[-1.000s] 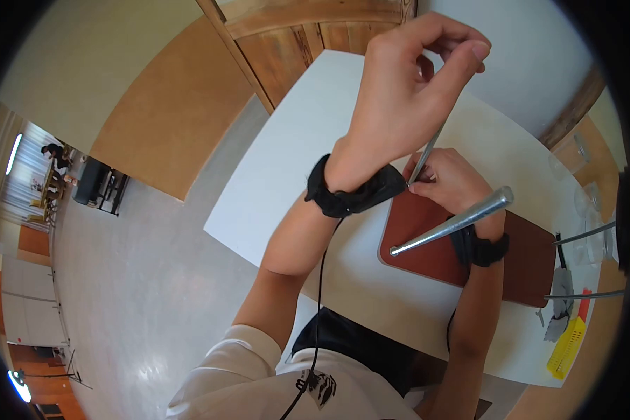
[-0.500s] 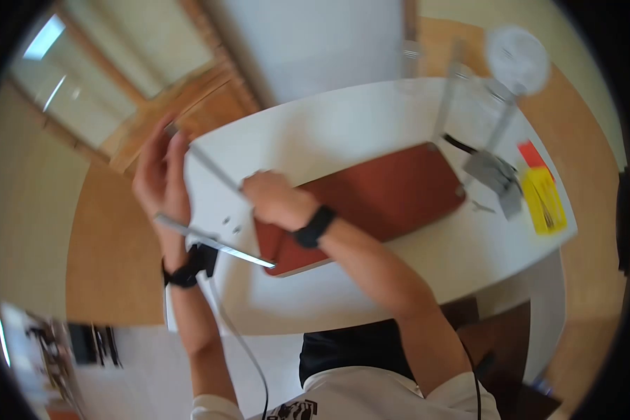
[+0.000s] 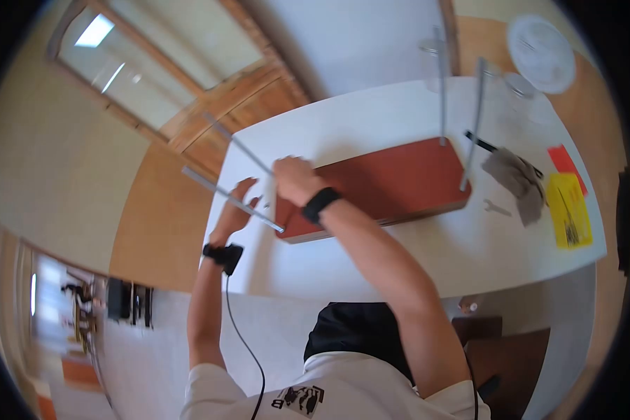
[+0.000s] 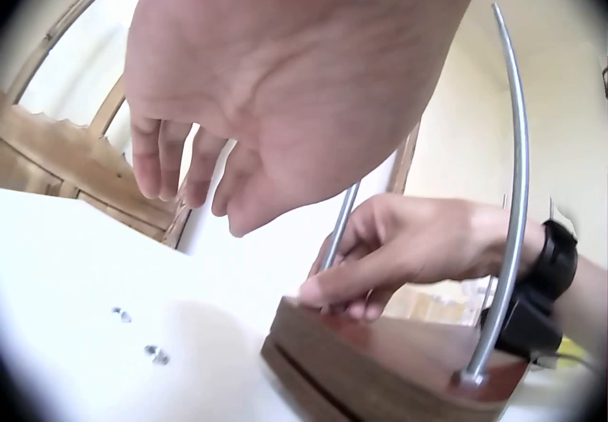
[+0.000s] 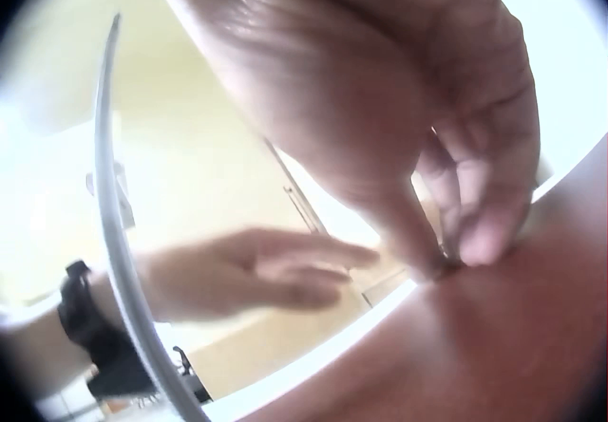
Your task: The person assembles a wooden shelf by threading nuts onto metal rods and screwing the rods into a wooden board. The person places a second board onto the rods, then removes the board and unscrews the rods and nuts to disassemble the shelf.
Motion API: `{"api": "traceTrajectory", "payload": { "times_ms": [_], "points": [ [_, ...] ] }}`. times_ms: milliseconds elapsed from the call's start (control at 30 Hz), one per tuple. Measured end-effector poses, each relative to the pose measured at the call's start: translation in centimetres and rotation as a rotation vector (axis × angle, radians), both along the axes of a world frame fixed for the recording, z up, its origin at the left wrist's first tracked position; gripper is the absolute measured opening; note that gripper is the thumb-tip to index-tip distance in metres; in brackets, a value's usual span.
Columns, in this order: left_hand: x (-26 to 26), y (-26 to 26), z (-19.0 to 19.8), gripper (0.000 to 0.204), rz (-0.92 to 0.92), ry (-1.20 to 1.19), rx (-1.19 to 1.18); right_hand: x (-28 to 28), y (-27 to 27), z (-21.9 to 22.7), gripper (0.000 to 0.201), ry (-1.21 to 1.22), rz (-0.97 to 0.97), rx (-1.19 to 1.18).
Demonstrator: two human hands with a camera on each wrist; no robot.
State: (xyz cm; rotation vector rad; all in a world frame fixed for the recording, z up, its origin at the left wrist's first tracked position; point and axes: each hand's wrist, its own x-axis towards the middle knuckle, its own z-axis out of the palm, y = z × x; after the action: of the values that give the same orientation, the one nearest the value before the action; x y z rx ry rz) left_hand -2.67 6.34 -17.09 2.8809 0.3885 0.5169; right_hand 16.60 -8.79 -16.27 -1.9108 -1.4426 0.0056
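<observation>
A reddish-brown board lies on the white table, with thin metal legs standing up from its corners. At the far left corner, my right hand has its thumb and fingers curled round the foot of a metal leg, hiding its base in the head view. My left hand, fingers loosely bent and holding nothing, is just past the near left leg. In the left wrist view, small metal parts lie on the white tabletop beyond the board's end, below that hand.
Two more legs, one of them this far leg, rise from the board's right end. Beyond lie a small wrench, a grey cloth-like item, a yellow container and a red piece. Clear round containers stand at the back right.
My left hand has left the upper end of the far left leg and come down toward the tabletop. The right hand stays at that leg's foot. The head view has turned.
</observation>
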Motion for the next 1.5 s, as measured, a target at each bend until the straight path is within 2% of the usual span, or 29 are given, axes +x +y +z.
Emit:
{"api": "traceTrajectory", "payload": {
  "times_ms": [33, 67, 100, 133, 167, 233, 300, 333, 400, 433, 500, 533, 633, 700, 833, 867, 967, 1033, 1067, 1100, 1133, 1167, 1200, 1267, 1300, 1367, 1433, 1500],
  "points": [
    [0.0, -0.1, -0.9, 0.043, 0.003, 0.031, 0.029, 0.8, -2.4, 1.7, 0.019, -0.026, 0.054, -0.089],
    [-0.1, -0.3, -1.5, 0.040, 0.046, 0.081, -0.069, 1.5, -4.2, 2.4, 0.024, -0.044, 0.076, -0.096],
    [-0.5, -0.6, -2.2, 0.037, 0.087, 0.132, -0.174, 2.3, -6.3, 4.0, 0.032, -0.014, 0.116, -0.203],
    [-0.4, -0.7, -2.8, 0.033, 0.100, 0.112, -0.227, 3.8, -7.5, 3.8, 0.043, -0.053, 0.210, -0.215],
    [-0.4, -1.0, -3.2, 0.028, 0.111, 0.091, -0.278, 4.7, -10.0, 5.3, 0.060, 0.001, 0.321, -0.335],
    [-0.1, -1.3, -3.0, 0.025, 0.175, 0.053, -0.338, 5.9, -13.2, 3.4, 0.075, -0.075, 0.424, -0.276],
    [-0.1, -1.0, -2.6, 0.021, 0.210, 0.012, -0.398, 5.1, -16.2, 5.5, 0.085, -0.053, 0.406, -0.528],
    [0.1, -0.8, -2.5, 0.020, 0.212, 0.017, -0.388, 5.0, -16.6, 4.7, 0.085, -0.061, 0.407, -0.536],
    [0.3, -0.4, -2.7, 0.016, 0.213, 0.023, -0.371, 4.6, -16.9, 2.3, 0.085, -0.137, 0.373, -0.360],
    [0.4, -0.1, -2.9, 0.016, 0.207, 0.022, -0.376, 3.9, -16.6, 1.5, 0.085, -0.138, 0.367, -0.366],
    [0.7, 0.4, -2.8, 0.014, 0.277, 0.100, -0.441, 2.2, -15.6, 0.1, 0.088, -0.259, 0.336, -0.139],
    [0.8, 0.5, -2.7, 0.014, 0.274, 0.091, -0.442, 1.6, -15.1, -0.6, 0.093, -0.262, 0.279, -0.141],
    [0.8, 0.1, -3.2, 0.012, 0.231, 0.033, -0.496, 0.7, -13.9, -0.4, 0.090, -0.224, 0.240, -0.132],
    [0.5, 0.3, -4.7, 0.015, 0.171, -0.120, -0.432, 0.6, -13.0, -0.7, 0.089, -0.240, 0.225, -0.111],
    [0.3, -1.1, -3.5, 0.017, 0.203, -0.063, -0.521, 0.2, -11.4, -0.8, 0.086, -0.240, 0.204, -0.098],
    [0.0, -1.0, -3.2, 0.018, 0.221, -0.051, -0.478, 0.1, -10.9, -0.4, 0.086, -0.248, 0.205, -0.093],
    [-0.4, -0.8, -3.2, 0.019, 0.177, -0.118, -0.550, 0.2, -10.4, 0.0, 0.084, -0.136, 0.224, -0.077],
    [-1.1, -0.6, -2.4, 0.020, 0.190, -0.037, -0.518, 0.8, -10.7, 0.5, 0.076, 0.088, 0.248, -0.034],
    [-1.6, -0.4, -1.9, 0.021, 0.118, -0.070, -0.584, 0.9, -11.0, 1.4, 0.076, 0.090, 0.242, -0.028],
    [-2.2, -0.2, -1.4, 0.023, 0.044, -0.098, -0.651, 1.0, -11.4, 2.8, 0.068, 0.084, 0.278, 0.038],
    [-3.1, -0.5, 0.4, 0.025, 0.088, -0.075, -0.776, 1.0, -11.9, 4.4, 0.060, 0.083, 0.308, 0.104],
    [-4.1, -0.5, 0.9, 0.024, 0.010, -0.229, -0.921, 1.1, -12.7, 6.1, 0.060, 0.096, 0.283, 0.112],
    [-5.2, -1.7, 2.9, 0.020, 0.085, -0.278, -0.965, 1.2, -13.7, 8.2, 0.051, 0.139, 0.326, 0.188],
    [-7.3, -3.4, 4.8, 0.015, 0.062, -0.485, -0.990, 1.2, -15.9, 11.4, 0.035, 0.214, 0.358, 0.389],
    [-8.1, -4.9, 6.0, 0.012, 0.121, -0.553, -0.997, 1.3, -17.1, 12.7, 0.028, 0.239, 0.347, 0.510],
    [-9.3, -7.3, 7.4, 0.006, -0.001, -0.662, -1.099, 2.8, -19.9, 15.3, 0.023, 0.103, 0.317, 0.698],
    [-8.7, -9.4, 8.5, 0.008, -0.289, -0.662, -1.133, 4.3, -22.5, 17.4, 0.023, 0.055, 0.244, 0.774],
    [-5.5, -13.3, 10.2, 0.012, -0.323, -0.587, -1.107, 6.2, -24.3, 18.6, 0.018, -0.036, 0.139, 0.934]
  ]
}}
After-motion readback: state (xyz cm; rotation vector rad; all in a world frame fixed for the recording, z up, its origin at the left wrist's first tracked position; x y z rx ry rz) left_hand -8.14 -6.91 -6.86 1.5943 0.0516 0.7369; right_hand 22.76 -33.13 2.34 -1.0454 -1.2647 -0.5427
